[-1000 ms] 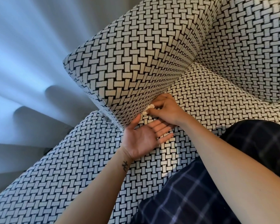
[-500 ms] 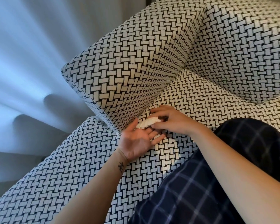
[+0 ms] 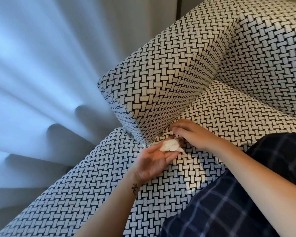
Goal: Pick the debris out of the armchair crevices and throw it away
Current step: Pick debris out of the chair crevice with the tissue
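White tissue wad [image 3: 169, 145] (crumpled) lies crosswise on left hand [image 3: 152, 165], tip rightward.

The armchair's basket-weave seat cushion [image 3: 203, 168] is carrying a leg in dark checked trousers [image 3: 229, 211], well apart from the armrest [image 3: 161, 74]; small dark bits [image 3: 161, 133] are sitting in the crevice just beneath that armrest.
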A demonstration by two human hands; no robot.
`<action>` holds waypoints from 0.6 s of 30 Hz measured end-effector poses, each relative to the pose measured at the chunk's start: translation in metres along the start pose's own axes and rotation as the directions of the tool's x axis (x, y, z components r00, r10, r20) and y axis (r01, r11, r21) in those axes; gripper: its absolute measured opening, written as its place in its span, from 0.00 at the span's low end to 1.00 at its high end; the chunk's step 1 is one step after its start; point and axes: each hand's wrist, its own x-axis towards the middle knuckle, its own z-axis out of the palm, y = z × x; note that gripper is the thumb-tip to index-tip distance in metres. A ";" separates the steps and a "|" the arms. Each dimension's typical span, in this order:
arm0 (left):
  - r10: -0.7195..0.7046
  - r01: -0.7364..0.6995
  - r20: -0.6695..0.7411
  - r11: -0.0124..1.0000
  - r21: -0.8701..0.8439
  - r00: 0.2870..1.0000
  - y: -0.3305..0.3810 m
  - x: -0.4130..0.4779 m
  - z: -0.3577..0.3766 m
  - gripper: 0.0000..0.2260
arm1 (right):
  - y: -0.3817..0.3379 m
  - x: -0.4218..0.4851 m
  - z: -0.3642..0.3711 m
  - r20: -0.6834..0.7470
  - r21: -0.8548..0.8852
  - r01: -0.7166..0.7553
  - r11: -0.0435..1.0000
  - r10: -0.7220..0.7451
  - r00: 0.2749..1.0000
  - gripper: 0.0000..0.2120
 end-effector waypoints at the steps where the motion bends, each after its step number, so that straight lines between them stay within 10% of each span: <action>1: -0.001 0.002 -0.012 1.000 0.021 1.000 0.001 -0.001 -0.004 0.22 | -0.002 0.005 0.003 -0.021 -0.029 0.012 1.000 -0.013 1.000 0.19; 8: 0.006 -0.006 0.008 0.999 0.032 1.000 -0.007 -0.004 -0.013 0.20 | -0.011 0.023 0.024 -0.048 -0.410 0.022 0.912 -0.046 0.998 0.22; 18: -0.105 0.113 0.091 0.990 -0.082 0.990 -0.004 0.003 -0.009 0.33 | -0.026 0.033 0.045 -0.338 -0.240 -0.164 0.957 0.076 0.938 0.11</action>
